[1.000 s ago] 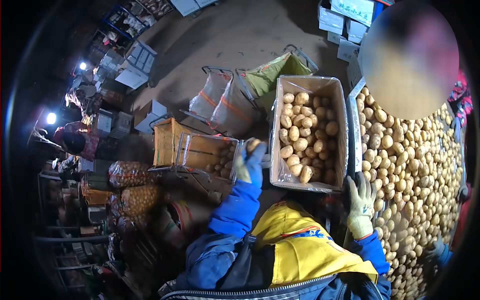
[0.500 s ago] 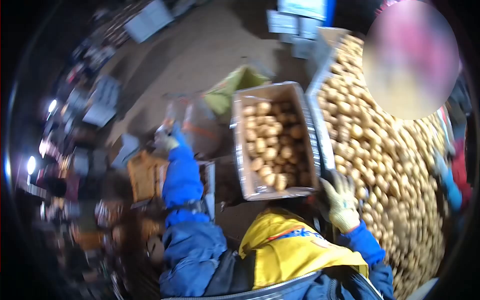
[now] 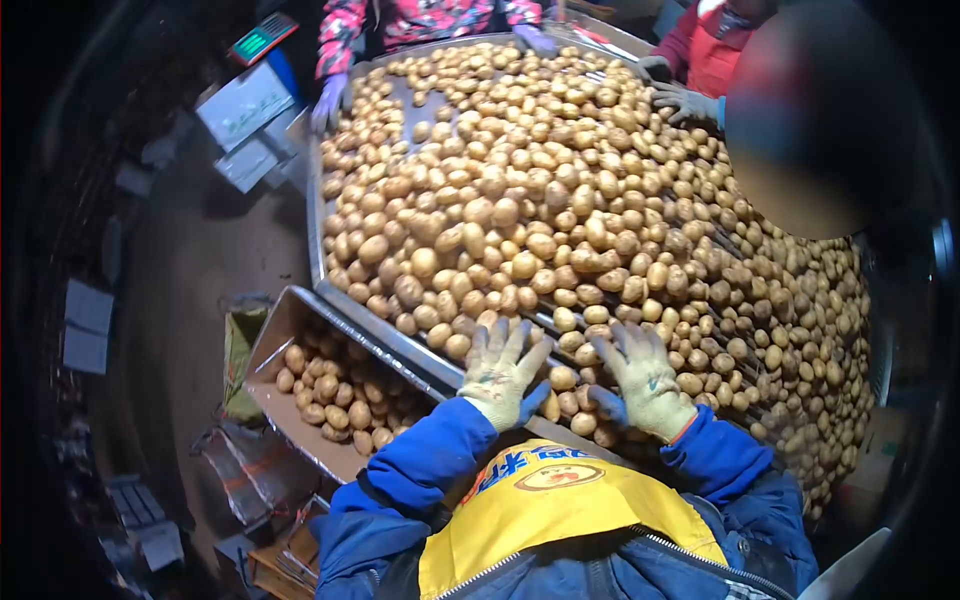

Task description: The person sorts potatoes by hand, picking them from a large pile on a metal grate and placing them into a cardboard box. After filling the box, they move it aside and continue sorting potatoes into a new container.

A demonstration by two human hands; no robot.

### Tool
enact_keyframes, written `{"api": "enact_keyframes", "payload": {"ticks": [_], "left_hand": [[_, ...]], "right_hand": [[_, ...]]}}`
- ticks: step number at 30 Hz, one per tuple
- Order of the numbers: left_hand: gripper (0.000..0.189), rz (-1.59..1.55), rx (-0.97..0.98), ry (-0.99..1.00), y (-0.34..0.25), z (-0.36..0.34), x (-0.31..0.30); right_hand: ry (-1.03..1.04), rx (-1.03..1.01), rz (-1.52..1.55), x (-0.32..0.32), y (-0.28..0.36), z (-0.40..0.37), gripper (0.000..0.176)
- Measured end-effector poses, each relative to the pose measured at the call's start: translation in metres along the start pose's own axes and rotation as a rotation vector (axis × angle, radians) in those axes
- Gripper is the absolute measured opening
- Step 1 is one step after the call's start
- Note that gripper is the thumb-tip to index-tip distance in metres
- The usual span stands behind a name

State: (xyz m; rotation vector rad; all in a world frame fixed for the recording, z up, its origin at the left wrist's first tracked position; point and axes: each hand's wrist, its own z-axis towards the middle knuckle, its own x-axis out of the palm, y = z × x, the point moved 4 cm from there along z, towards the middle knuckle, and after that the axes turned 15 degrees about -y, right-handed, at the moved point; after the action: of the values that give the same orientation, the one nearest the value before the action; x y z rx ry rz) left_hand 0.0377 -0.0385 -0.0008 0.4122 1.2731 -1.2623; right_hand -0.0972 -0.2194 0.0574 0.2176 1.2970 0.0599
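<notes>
A broad heap of potatoes [image 3: 590,230] covers a metal-edged table [image 3: 318,235] in front of me. My left hand [image 3: 503,375], in a pale yellow glove with grey-blue fingertips, lies with fingers spread at the near edge of the heap. To its right, my right hand [image 3: 645,385] wears a matching glove and also has its fingers apart over the potatoes. A few potatoes lie between the two hands, and neither hand grips one. Left of my left hand, a cardboard box [image 3: 285,330] holds more potatoes against the table's edge.
Across the table, one person's gloved hands [image 3: 330,103] rest near the far rim. At the upper right is another person's grey glove [image 3: 685,103]. White boxes [image 3: 245,110] and a scale with a lit display [image 3: 263,38] stand at the upper left. A green sack [image 3: 240,365] lies beyond the cardboard box.
My view has turned right towards the table. My left hand has come from the far left, beyond the box, onto the potatoes; my right hand has moved from the table's edge onto them.
</notes>
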Motion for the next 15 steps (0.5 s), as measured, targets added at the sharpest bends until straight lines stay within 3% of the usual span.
{"api": "enact_keyframes", "payload": {"ticks": [2, 4, 6, 10, 12, 14, 15], "left_hand": [[0.066, 0.001, 0.002, 0.079, 0.0, 0.018, 0.01], [0.06, 0.048, 0.051, -0.025, 0.012, 0.029, 0.018], [0.058, 0.099, 0.038, -0.054, 0.027, 0.047, 0.017], [0.046, 0.113, -0.085, -0.093, 0.073, 0.084, 0.019], [0.044, 0.13, -0.1, -0.093, 0.094, 0.1, 0.018], [0.045, 0.232, -0.101, -0.083, 0.11, 0.119, 0.009], [0.046, 0.203, -0.145, -0.057, 0.13, 0.127, 0.009]], "right_hand": [[0.091, -0.004, 0.007, 0.023, 0.0, -0.002, 0.077], [0.001, 0.003, 0.108, 0.042, -0.007, 0.023, 0.07], [-0.075, 0.001, -0.031, 0.07, -0.009, 0.044, 0.071], [-0.058, -0.004, 0.032, 0.088, 0.001, 0.093, 0.077], [0.01, 0.081, 0.101, 0.109, 0.004, 0.12, 0.071], [-0.075, 0.106, 0.13, 0.153, 0.001, 0.141, 0.064], [-0.036, 0.042, 0.03, 0.154, 0.006, 0.15, 0.062]]}}
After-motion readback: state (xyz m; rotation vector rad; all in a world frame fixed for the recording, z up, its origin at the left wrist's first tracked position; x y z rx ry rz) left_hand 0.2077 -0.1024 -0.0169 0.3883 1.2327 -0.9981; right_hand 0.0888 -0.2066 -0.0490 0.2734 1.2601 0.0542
